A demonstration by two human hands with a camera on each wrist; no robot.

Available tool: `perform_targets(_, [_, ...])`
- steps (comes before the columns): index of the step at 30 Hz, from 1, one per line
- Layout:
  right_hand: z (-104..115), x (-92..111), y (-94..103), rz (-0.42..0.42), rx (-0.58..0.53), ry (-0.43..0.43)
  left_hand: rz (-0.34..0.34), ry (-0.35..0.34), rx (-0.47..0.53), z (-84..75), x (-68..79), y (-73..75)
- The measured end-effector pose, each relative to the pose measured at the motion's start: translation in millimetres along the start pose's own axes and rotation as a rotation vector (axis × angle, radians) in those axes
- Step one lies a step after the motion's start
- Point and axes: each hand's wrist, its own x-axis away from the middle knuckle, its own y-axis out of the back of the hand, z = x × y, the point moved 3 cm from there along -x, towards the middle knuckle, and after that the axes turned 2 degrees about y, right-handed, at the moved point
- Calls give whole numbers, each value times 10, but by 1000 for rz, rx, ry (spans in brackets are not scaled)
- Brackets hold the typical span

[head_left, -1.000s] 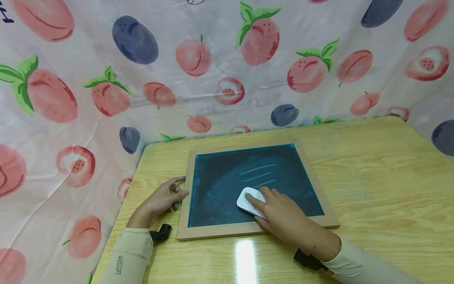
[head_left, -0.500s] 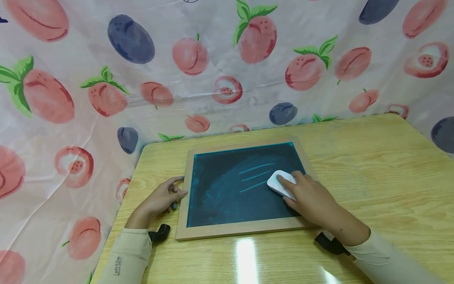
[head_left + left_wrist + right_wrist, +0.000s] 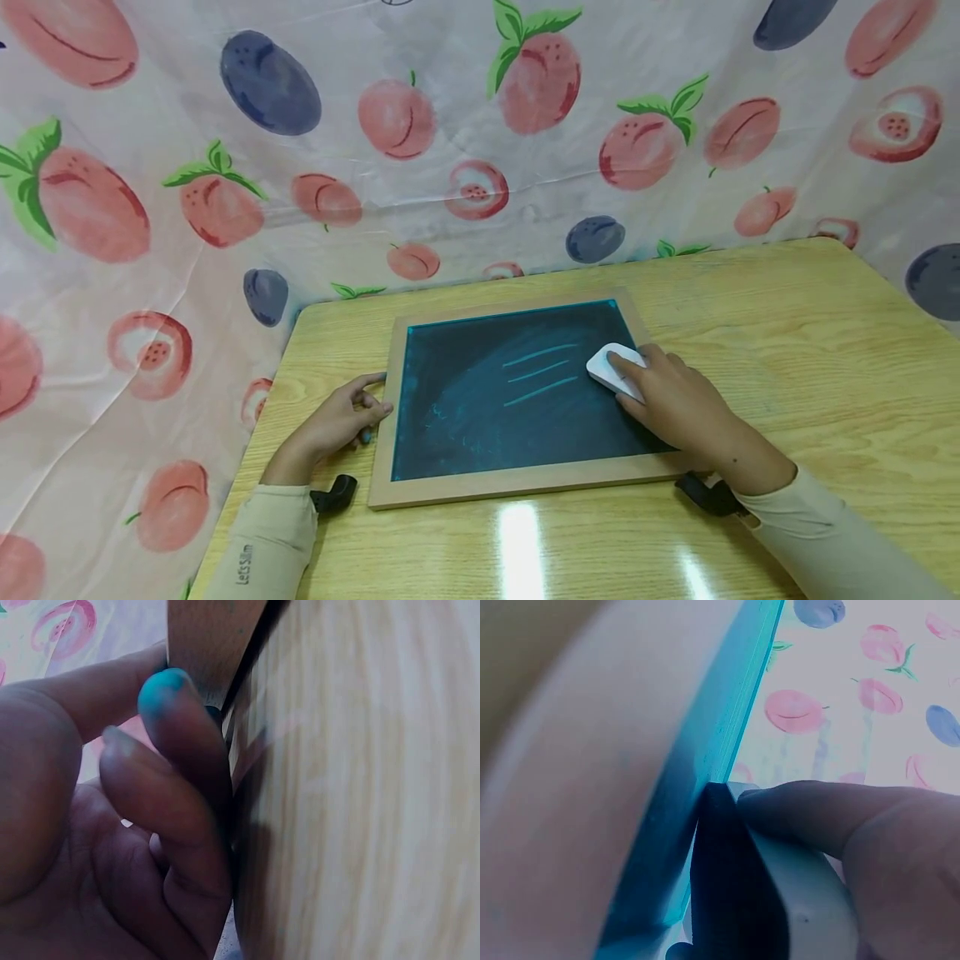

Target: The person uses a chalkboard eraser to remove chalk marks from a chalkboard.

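A wood-framed chalkboard (image 3: 465,433) lies on the table, with several chalk strokes (image 3: 540,375) near its middle. My right hand (image 3: 678,400) grips a white chalkboard eraser (image 3: 615,369) at the board's right side, to the right of the strokes. In the right wrist view the eraser's dark felt (image 3: 735,892) faces the board, with a finger on its pale back. At the left edge of the frame my left hand (image 3: 337,421) rests, index finger and thumb touching the wood. The left wrist view shows its other fingers (image 3: 165,795) loosely bent by the table, one tip stained teal.
A wood-grain table (image 3: 787,350) carries the board. Behind and to the left hangs a fruit-printed cloth (image 3: 450,92). A black wrist device (image 3: 333,494) sits by the left wrist, another black device (image 3: 708,494) by the right. Faint chalk smudges (image 3: 442,425) mark the board's lower left.
My right hand has moved the eraser from the board's lower middle up and right to its right side, uncovering the lowest stroke. The left hand stays at the frame.
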Motion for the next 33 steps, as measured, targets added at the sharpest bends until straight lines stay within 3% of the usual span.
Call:
perform_targets(8, [16, -40, -14, 17, -75, -45, 3, -15, -11, 12, 5, 8])
perform_targets(17, [92, -47, -24, -4, -140, -8, -4, 0, -21, 26, -6, 3])
perform_targets(28, [467, 19, -106, -12, -64, 93, 1, -11, -13, 9, -6, 5])
perform_targets(33, [674, 64, -139, 32, -66, 111, -1, -16, -1, -6, 3, 5])
